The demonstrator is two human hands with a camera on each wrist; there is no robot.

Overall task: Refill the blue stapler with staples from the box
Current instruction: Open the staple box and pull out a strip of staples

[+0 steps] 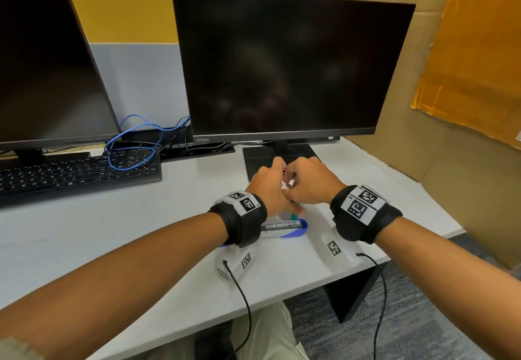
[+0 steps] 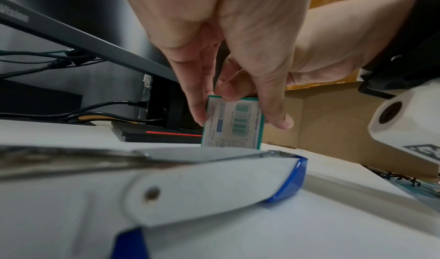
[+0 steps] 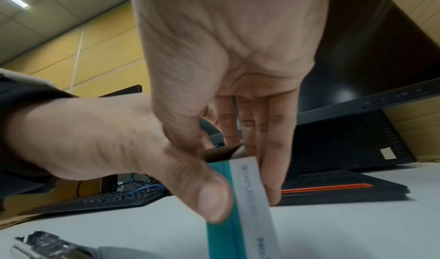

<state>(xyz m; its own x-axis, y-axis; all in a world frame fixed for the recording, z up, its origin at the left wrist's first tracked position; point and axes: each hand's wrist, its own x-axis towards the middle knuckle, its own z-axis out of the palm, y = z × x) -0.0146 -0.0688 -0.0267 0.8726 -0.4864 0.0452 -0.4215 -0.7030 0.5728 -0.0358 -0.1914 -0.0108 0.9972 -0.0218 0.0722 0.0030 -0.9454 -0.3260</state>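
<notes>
The blue and white stapler (image 1: 296, 228) lies on the white desk (image 1: 127, 218) with its top swung open, and its metal staple channel (image 1: 279, 225) shows; my left wrist is above it. Close up, its white arm with a blue tip (image 2: 214, 187) fills the left wrist view. Just beyond it, my left hand (image 1: 277, 190) pinches the sides of a small teal and white staples box (image 2: 234, 131) between thumb and fingers, holding it upright. My right hand (image 1: 298, 182) reaches over the box (image 3: 247, 206), fingers behind it and thumb at its opened top flap (image 3: 219, 152).
A dark monitor (image 1: 282, 63) stands right behind my hands, its black base (image 1: 265, 159) almost touching them. A keyboard (image 1: 79, 173), a looped blue cable (image 1: 132, 145) and a second monitor (image 1: 48, 63) are at the left. Cardboard sheets (image 1: 451, 148) wall off the right.
</notes>
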